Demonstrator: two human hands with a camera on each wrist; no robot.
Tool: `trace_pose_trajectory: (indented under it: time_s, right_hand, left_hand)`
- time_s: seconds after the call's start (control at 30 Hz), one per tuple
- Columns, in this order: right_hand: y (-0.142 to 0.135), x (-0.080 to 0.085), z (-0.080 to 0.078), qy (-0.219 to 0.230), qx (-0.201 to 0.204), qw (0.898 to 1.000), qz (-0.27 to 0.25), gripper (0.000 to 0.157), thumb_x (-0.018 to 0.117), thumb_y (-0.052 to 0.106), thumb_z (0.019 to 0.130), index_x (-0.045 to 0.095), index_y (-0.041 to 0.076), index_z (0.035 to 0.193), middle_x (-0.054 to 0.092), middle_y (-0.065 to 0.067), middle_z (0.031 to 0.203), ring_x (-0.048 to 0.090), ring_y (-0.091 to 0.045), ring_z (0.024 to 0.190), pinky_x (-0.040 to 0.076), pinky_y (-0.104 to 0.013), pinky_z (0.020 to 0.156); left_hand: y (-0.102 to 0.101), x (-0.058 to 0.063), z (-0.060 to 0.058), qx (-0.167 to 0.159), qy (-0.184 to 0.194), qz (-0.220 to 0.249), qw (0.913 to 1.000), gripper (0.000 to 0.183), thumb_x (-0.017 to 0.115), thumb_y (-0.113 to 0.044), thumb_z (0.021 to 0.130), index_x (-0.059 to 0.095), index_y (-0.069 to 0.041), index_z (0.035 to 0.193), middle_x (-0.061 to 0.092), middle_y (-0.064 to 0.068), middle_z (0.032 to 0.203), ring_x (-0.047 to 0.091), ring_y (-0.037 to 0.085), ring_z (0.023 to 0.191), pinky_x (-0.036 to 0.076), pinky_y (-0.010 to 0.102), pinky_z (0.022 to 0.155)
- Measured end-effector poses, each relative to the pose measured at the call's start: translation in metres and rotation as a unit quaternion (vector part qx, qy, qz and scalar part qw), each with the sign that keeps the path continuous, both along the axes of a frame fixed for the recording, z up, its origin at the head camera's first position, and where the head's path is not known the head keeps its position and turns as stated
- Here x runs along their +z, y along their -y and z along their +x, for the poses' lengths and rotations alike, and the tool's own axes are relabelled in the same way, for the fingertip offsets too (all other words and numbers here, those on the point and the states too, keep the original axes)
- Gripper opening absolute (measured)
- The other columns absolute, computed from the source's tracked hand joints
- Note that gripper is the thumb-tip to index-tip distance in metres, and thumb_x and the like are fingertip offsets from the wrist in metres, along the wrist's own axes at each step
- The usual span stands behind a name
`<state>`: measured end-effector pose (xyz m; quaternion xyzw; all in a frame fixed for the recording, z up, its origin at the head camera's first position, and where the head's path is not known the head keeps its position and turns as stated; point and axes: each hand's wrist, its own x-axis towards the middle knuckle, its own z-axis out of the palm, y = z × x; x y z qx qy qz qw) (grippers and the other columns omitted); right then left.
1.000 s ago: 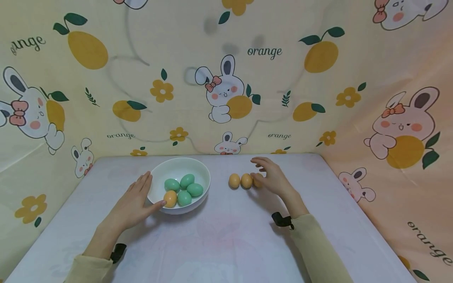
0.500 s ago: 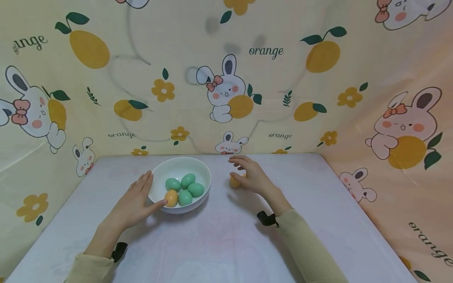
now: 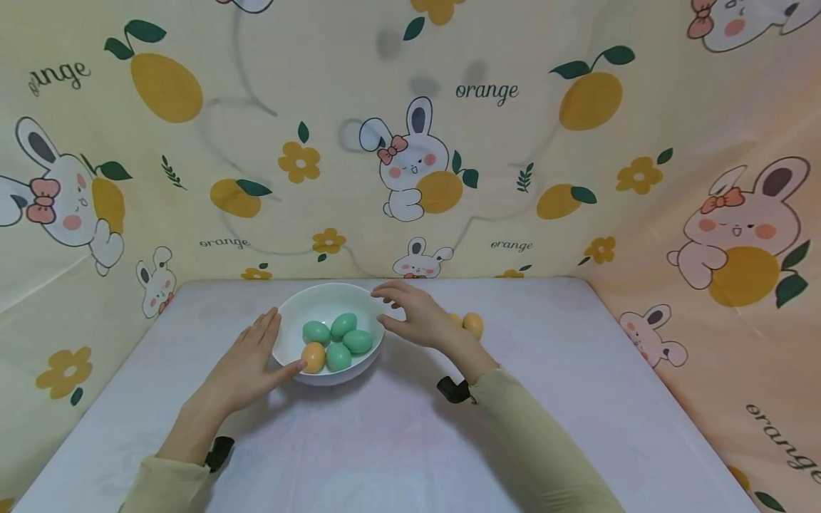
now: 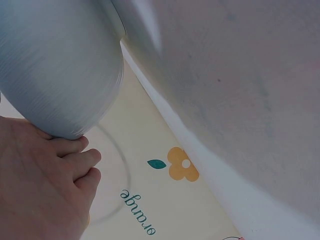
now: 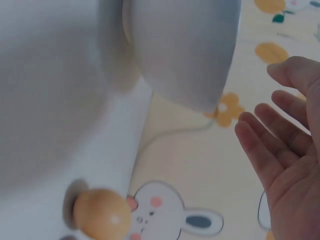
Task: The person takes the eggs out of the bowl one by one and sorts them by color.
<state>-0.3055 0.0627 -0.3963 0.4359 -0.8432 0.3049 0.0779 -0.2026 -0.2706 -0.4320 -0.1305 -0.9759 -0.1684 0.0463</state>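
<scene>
A white bowl (image 3: 328,379) stands left of centre with several green eggs (image 3: 338,358) and one orange egg (image 3: 313,357) inside. My left hand (image 3: 244,363) rests along its left side, fingers extended against the outside and thumb over the front rim. In the left wrist view those fingertips (image 4: 92,157) lie against the bowl's outer wall. At the opposite rim is my right hand (image 3: 420,317), fingers spread apart and palm facing the bowl. Seen from the right wrist, that hand (image 5: 285,135) is beside the bowl (image 5: 180,55) and holds nothing.
Two orange eggs show on the white table (image 3: 359,449) behind the right wrist, the right-hand egg (image 3: 472,325) in plain sight and the other partly covered. A patterned sheet (image 3: 256,149) with rabbits and oranges rises along the table's back and sides.
My right hand has travelled left from the row of orange eggs, passing over them, to the bowl's right rim. The left hand has stayed at the bowl.
</scene>
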Motion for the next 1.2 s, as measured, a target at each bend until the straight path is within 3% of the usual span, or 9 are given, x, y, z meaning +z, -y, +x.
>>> trace_pose_trajectory:
  time_s: [0.13,0.53,0.93,1.2]
  right_hand:
    - [0.016,0.002,0.002,0.024,0.005,0.999,0.042,0.044,0.072,0.015,0.099,0.061,0.005,0.14,0.06,-0.012,0.143,0.066,-0.025,0.115,0.06,-0.04,0.095]
    - [0.06,-0.002,0.003,0.05,0.042,0.991,0.118,0.041,0.069,0.019,0.101,0.063,0.007,0.14,0.064,-0.008,0.138,0.067,-0.021,0.109,0.056,-0.023,0.089]
    - [0.093,-0.01,0.003,0.041,0.062,0.978,0.193,0.038,0.071,0.022,0.1,0.068,0.011,0.137,0.07,-0.004,0.132,0.068,-0.017,0.11,0.052,-0.019,0.094]
    - [0.108,-0.013,0.005,0.037,0.062,0.971,0.226,0.038,0.073,0.033,0.099,0.071,0.016,0.133,0.07,0.003,0.127,0.064,-0.008,0.11,0.05,-0.019,0.099]
  left_hand:
    - [0.0,-0.002,-0.001,0.002,0.0,-0.003,1.0,0.112,0.056,-0.071,0.096,0.018,0.014,0.159,0.015,0.031,0.169,0.017,0.049,0.155,0.017,0.063,0.126]
    - [0.0,-0.004,-0.002,-0.004,-0.007,0.003,1.0,0.111,0.056,-0.07,0.096,0.019,0.013,0.159,0.017,0.03,0.169,0.019,0.048,0.155,0.019,0.064,0.125]
    - [0.002,-0.005,-0.002,-0.006,-0.009,0.0,0.9999,0.111,0.056,-0.069,0.097,0.019,0.013,0.16,0.016,0.03,0.169,0.018,0.048,0.155,0.019,0.064,0.125]
    - [0.003,-0.004,-0.002,-0.006,-0.007,0.001,1.0,0.11,0.057,-0.069,0.097,0.017,0.012,0.16,0.015,0.029,0.17,0.017,0.047,0.156,0.019,0.064,0.125]
